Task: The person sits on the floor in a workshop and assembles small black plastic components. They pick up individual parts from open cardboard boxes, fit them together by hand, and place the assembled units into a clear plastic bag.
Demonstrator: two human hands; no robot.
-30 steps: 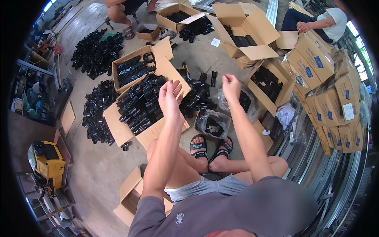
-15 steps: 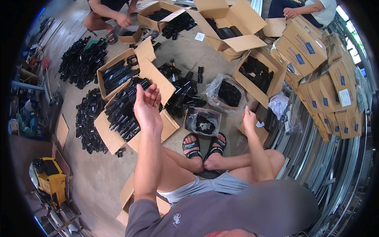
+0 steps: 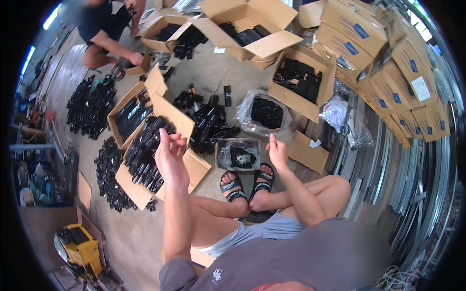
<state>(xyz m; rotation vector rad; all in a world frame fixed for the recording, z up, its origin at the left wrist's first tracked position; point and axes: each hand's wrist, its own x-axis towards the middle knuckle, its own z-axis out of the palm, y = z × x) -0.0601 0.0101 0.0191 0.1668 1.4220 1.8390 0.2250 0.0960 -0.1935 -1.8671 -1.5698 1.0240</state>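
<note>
My left hand (image 3: 171,157) is raised over the near side of an open cardboard box (image 3: 196,167) heaped with black plastic parts (image 3: 144,160). Its palm is bare, with the fingers apart and loosely bent. To the right, my right hand (image 3: 278,154) hovers beside a small plastic-lined box (image 3: 217,154) that holds small black pieces (image 3: 241,157). Its fingers are curled in and the thumb side points up; whatever they may hold is hidden. Beyond that hand, a clear plastic bag (image 3: 245,118) lines a container of small black pieces (image 3: 267,113).
Loose black parts lie in piles (image 3: 90,106) at left and in the middle (image 3: 211,123). Farther back are more open cartons (image 3: 276,22). Taped cartons (image 3: 354,36) and metal profiles (image 3: 383,179) fill the right. A co-worker's hand (image 3: 136,59) reaches into a small box. A yellow machine (image 3: 82,250) stands lower left.
The view has shifted. My right hand has come inward, to the left, nearer the small lined box. My left hand stays raised by the heaped carton. More of the co-worker at far left shows.
</note>
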